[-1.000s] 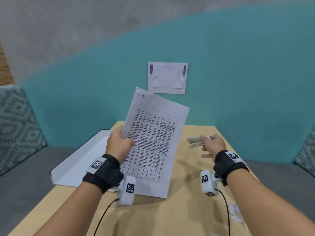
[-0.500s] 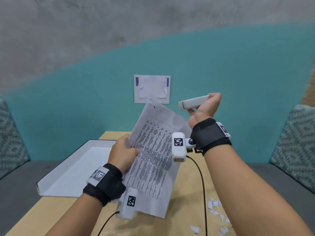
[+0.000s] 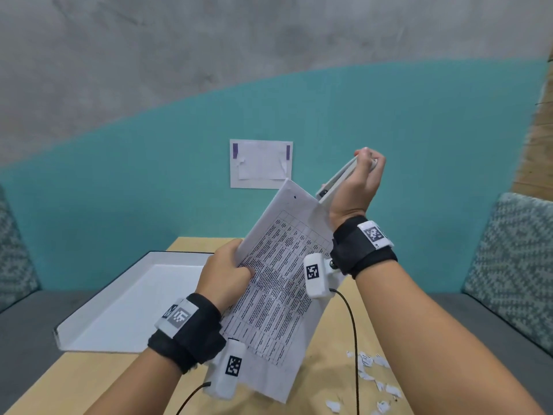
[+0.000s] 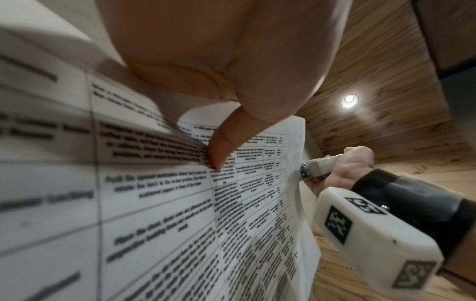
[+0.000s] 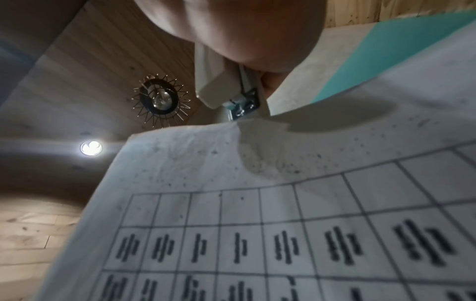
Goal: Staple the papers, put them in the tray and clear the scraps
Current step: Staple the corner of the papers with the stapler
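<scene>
Papers (image 3: 278, 283) held up off the table (image 3: 326, 348), tilted, printed grid facing the camera, top edge leaning away to the right. Gripped along the left edge by the left hand (image 3: 224, 274), thumb (image 4: 221, 150) pressed on the print, fingers curled behind. Stapler (image 3: 338, 181) at the upper right corner of the sheets, clutched in the right hand (image 3: 356, 187), fingers wrapped round its body, mouth angled down toward the paper. From the right wrist, metal nose of the stapler (image 5: 242, 106) just at the paper's top edge (image 5: 206, 130); cannot tell whether the corner sits inside the mouth or only touches it. Tray (image 3: 98, 313) white and shallow, lying on the table's left side, partly over the edge, just behind the left hand. Scraps (image 3: 374, 375) scattered on the table at lower right, under the right forearm, well apart from the tray. Taped sheet (image 3: 260, 163) on the teal wall (image 3: 119, 190) behind. Patterned cushions (image 3: 514, 265) at either side.
</scene>
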`<state>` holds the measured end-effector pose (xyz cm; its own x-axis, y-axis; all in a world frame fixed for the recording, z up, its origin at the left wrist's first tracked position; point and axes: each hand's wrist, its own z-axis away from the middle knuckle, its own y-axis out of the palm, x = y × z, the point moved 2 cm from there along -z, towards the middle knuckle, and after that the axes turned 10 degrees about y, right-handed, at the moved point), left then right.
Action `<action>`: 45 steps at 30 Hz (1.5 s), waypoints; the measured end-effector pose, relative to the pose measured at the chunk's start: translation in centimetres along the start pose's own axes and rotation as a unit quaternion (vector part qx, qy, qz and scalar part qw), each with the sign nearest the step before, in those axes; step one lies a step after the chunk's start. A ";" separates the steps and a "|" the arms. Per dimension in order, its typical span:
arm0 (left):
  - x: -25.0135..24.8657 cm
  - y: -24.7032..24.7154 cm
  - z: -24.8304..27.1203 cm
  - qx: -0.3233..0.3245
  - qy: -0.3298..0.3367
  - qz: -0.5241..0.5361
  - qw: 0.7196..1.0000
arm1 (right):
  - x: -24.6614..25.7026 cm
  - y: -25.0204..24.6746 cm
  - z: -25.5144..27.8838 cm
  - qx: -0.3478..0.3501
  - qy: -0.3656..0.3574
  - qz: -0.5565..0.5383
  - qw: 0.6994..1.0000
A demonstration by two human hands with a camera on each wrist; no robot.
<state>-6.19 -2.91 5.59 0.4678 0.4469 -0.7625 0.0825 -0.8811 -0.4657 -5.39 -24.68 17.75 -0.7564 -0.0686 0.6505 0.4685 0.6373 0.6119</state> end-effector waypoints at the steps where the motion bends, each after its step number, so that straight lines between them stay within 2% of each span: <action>1: -0.1 0.0 0.0 0.001 -0.001 0.001 1.000 | 0.1 0.0 0.0 0.005 0.003 -0.006 1.000; 8: -0.7 0.1 -0.1 0.014 -0.005 0.011 1.000 | 0.8 0.1 0.5 0.052 0.027 -0.008 0.998; 12: -1.0 0.3 -0.1 0.029 -0.006 0.005 1.000 | 0.9 0.5 0.8 0.049 0.017 -0.002 0.999; 16: -1.1 0.7 -0.1 0.041 -0.001 -0.012 0.999 | 1.6 1.3 0.9 0.058 0.080 -0.049 0.994; 19: -1.2 0.8 -0.1 0.042 0.002 -0.016 0.999 | 1.9 1.5 0.9 0.068 0.099 -0.070 0.990; 29: -1.9 1.2 0.1 0.035 0.022 -0.028 0.999 | 1.8 1.7 0.6 0.064 0.169 -0.093 0.979; 39: -2.4 1.1 0.2 0.038 0.028 -0.045 0.998 | 1.8 2.0 0.3 0.054 0.198 -0.120 0.971; 45: -2.3 1.1 0.3 0.039 0.027 -0.048 0.998 | 1.8 2.1 0.2 0.024 0.200 -0.116 0.973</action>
<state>-7.43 -4.90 6.73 0.5088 0.5168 -0.6885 0.0606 -0.8193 -0.5702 -5.84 -23.30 20.07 -0.5968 -0.5024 0.6257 0.2772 0.6027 0.7483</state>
